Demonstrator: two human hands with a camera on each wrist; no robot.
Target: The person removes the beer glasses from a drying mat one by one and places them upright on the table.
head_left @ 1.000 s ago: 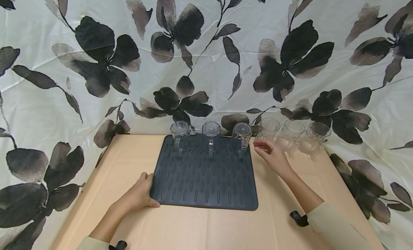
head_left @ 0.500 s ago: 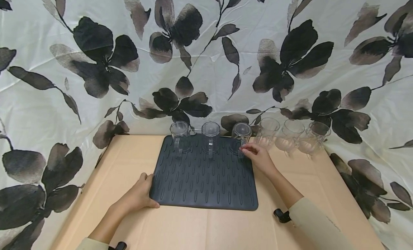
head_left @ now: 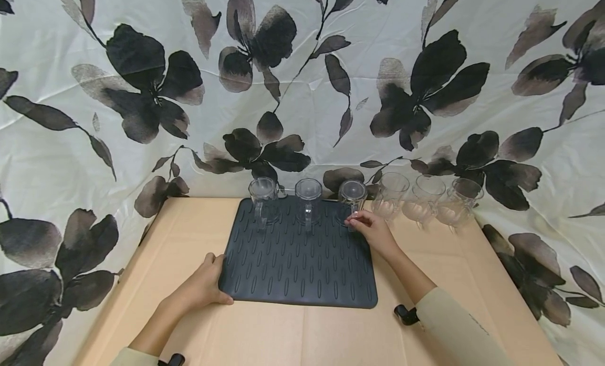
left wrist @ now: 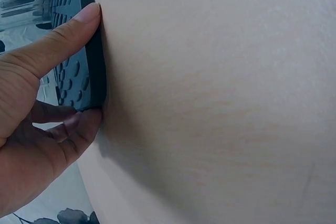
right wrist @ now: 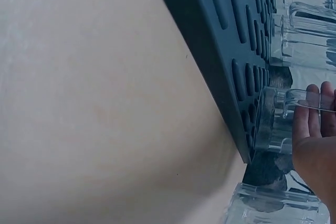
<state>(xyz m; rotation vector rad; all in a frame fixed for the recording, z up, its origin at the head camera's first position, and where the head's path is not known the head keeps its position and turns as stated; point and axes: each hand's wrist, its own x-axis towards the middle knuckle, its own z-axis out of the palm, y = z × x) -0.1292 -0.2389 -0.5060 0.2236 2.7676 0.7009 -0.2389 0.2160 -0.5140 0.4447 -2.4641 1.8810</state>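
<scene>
Mat (head_left: 298, 266), dk grey w/ raised oblong ribs, lies on the pale surface (head_left: 264, 332). L hand (head_left: 200, 284) clamped on its near L corner: thumb on near edge, fingers along L side, per head & L wrist views. Three clear glass mugs stand in a row along mat's far edge, look base-up: L mug (head_left: 264, 199), mid mug (head_left: 309, 199) & R mug (head_left: 352, 194), w/ gaps btwn. Handles of mid & R mugs point roughly twd the person. R hand (head_left: 373, 232) has thumb & fingers together on R mug's handle, low down, nr the mat; in R wrist view fingers sit at the handle, thumb hidden. R mug is at mat's far R corner. Just R of mat, directly on surface, a 2nd trio of clear mugs, close tog., look rim-up: near-mat mug (head_left: 391, 192), centre mug (head_left: 424, 198), outer mug (head_left: 459, 200). Lt sleeves (head_left: 456, 324) on both arms, blk device (head_left: 406, 314) at R wrist, another partly in view at L. Backdrop: white cloth (head_left: 326, 114) w/ dk floral print.
</scene>
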